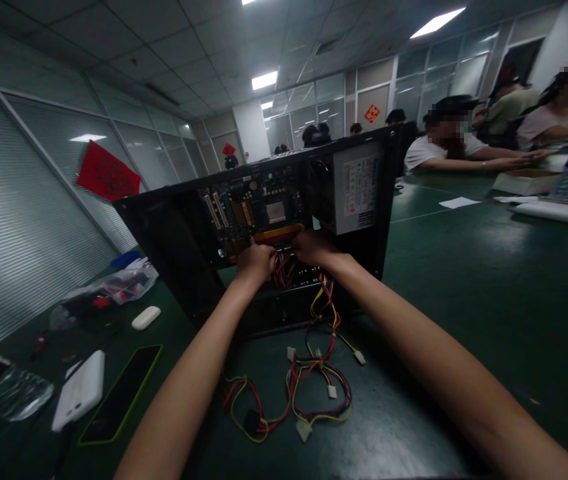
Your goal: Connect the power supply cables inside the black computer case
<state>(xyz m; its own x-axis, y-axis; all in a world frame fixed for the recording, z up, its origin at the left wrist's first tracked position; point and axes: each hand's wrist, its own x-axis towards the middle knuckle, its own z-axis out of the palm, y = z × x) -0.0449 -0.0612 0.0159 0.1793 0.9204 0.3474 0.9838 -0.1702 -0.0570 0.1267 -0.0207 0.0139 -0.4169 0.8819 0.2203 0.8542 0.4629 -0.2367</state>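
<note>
1. One left hand (257, 262) and one right hand (315, 248) were curled inside the open computer case (267, 311) — their grip I could not tell.
2. This case stood on the desk (474, 287), cables (320, 363) toward the near edge.

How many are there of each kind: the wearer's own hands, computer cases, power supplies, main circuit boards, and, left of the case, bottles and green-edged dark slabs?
Wearer's own hands: 2, left hand and right hand
Computer case: 1
Power supply: 1
Main circuit board: 1
Bottle: 1
Green-edged dark slab: 1
Total: 7
</note>
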